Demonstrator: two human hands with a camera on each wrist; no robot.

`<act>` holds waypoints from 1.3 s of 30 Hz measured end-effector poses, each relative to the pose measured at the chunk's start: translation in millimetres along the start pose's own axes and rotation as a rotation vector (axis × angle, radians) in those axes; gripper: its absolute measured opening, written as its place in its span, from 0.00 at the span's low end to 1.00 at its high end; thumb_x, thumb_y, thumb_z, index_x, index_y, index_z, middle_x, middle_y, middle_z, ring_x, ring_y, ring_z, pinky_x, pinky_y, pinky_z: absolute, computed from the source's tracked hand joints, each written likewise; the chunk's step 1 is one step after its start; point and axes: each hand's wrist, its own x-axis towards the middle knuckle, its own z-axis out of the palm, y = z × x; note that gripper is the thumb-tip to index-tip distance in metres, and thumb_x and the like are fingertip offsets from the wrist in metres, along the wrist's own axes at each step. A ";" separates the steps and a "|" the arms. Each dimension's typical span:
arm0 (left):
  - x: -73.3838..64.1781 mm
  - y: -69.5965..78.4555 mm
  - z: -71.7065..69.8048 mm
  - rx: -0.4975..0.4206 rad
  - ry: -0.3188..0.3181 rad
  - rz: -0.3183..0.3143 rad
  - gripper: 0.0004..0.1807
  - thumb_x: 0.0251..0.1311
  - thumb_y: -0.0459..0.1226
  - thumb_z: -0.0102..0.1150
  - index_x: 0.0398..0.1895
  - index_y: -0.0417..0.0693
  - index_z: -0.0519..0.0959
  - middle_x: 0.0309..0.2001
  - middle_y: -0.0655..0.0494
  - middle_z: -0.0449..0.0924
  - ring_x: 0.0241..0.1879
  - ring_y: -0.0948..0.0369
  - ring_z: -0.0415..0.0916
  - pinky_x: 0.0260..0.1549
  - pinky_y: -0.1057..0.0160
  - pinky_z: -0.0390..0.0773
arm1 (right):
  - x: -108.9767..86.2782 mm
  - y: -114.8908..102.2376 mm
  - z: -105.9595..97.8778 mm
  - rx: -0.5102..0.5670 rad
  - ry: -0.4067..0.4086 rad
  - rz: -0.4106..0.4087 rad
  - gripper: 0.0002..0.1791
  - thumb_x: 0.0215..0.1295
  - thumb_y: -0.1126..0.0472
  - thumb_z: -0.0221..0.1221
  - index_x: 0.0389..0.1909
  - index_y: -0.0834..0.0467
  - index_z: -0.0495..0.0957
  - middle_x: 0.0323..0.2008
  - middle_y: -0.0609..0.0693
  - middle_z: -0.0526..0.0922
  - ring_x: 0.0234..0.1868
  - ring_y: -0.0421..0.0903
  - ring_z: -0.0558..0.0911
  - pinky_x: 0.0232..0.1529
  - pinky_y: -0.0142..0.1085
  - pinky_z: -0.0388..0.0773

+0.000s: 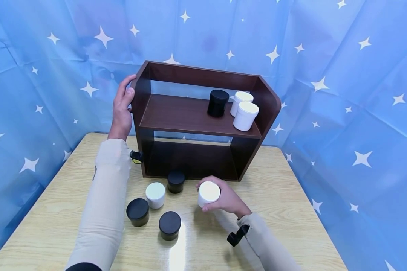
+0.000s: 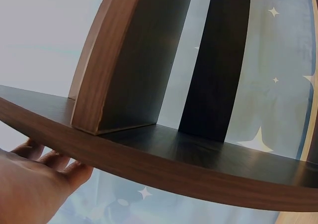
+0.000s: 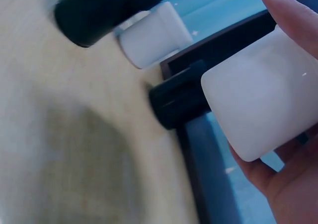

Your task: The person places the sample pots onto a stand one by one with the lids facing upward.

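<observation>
In the head view, the left hand [image 1: 121, 114] lies unclasped against the shelf [image 1: 179, 109], probably for steadying it; the right hand [image 1: 228, 199] clamps a white jar [image 1: 208, 192] above the bench [image 1: 278, 203]. Left wrist: the hand touches the shelf's edge. Right wrist: blurred, but the jar seems gripped around its side.

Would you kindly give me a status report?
Left hand against dark-brown wooden shelf. Right hand gripping white cylindrical jar above pale wooden table. One black cylindrical jar standing before shelf's lower tier.

Free room left of three jars [image 1: 235, 108] on the upper shelf [image 1: 176, 111]
</observation>
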 end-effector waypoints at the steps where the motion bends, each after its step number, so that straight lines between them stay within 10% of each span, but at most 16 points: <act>1: 0.3 -0.5 -0.1 0.002 0.000 -0.001 0.25 0.74 0.53 0.36 0.72 0.72 0.65 0.75 0.59 0.60 0.71 0.57 0.57 0.69 0.33 0.54 | 2.1 -2.9 -1.9 0.000 0.002 -0.001 0.37 0.41 0.64 0.80 0.56 0.54 0.77 0.56 0.62 0.82 0.55 0.45 0.82 0.59 0.45 0.72; 39: -16.0 27.9 4.7 0.006 -0.012 -0.010 0.25 0.74 0.51 0.36 0.73 0.69 0.65 0.75 0.55 0.59 0.71 0.56 0.57 0.69 0.34 0.55 | 48.9 -104.6 -68.7 -0.074 0.189 -0.101 0.34 0.50 0.70 0.74 0.58 0.53 0.73 0.55 0.57 0.82 0.57 0.50 0.80 0.61 0.51 0.71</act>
